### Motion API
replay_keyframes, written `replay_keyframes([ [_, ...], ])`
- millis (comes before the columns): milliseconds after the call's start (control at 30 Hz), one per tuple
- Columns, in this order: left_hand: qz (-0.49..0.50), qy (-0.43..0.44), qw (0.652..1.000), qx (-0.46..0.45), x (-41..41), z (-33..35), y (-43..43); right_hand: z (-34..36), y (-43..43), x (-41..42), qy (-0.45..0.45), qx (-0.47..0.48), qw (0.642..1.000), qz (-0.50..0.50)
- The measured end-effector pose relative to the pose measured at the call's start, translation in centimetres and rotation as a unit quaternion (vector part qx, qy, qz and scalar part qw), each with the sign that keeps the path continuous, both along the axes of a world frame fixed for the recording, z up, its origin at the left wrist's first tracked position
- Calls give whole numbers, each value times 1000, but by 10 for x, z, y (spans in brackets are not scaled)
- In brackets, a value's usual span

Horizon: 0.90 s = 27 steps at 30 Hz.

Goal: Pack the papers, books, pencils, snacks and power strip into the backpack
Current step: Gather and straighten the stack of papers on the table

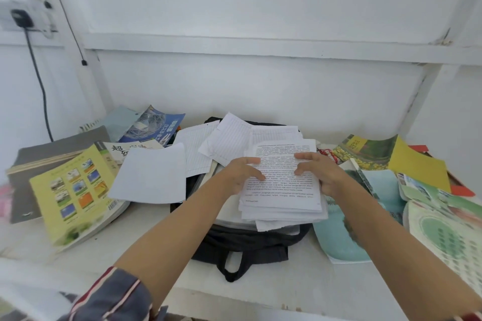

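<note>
White printed sheets make up the stack of papers (281, 190), which lies on top of the black backpack (250, 245) at the middle of the counter (287, 289). The left hand (241, 173) grips the stack's left edge and the right hand (320, 172) its right edge, with the fingers of both curled over the top page. Whether the stack is already partly inside the bag's mouth is hidden by the sheets themselves. The packing looks to be at an early stage. Loose lined sheets (229, 138) and a blank sheet (150, 174) lie spread over the bag's far and left side and would have to be gathered. A yellow-green book (75, 190), a blue book (154, 125) and a grey folder (52, 146) wait to the left. To the right are a teal book (339, 229), a green patterned book (443, 232) and a red snack packet (327, 154). No pencils or power strip can be made out.
</note>
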<state>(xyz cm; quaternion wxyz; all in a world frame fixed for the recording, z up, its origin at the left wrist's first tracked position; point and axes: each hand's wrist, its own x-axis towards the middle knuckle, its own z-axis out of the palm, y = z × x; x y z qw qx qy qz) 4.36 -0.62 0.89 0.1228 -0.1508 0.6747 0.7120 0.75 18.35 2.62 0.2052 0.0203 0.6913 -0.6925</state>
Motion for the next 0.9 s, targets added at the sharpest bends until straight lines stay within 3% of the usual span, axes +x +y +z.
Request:
replay_keyframes([
  [267,32,66,997,32,5,21,-13,23,-15,-5,58,-68,995,44],
  [467,33,148,987,-52,-17,38,-18,30,-23,-24,110,-48,993,16],
  [633,22,141,986,-87,-46,36,-20,25,-32,-53,115,1,993,-4],
  [900,-51,93,983,-149,-109,13,-30,3,-40,-108,52,53,997,-14],
])
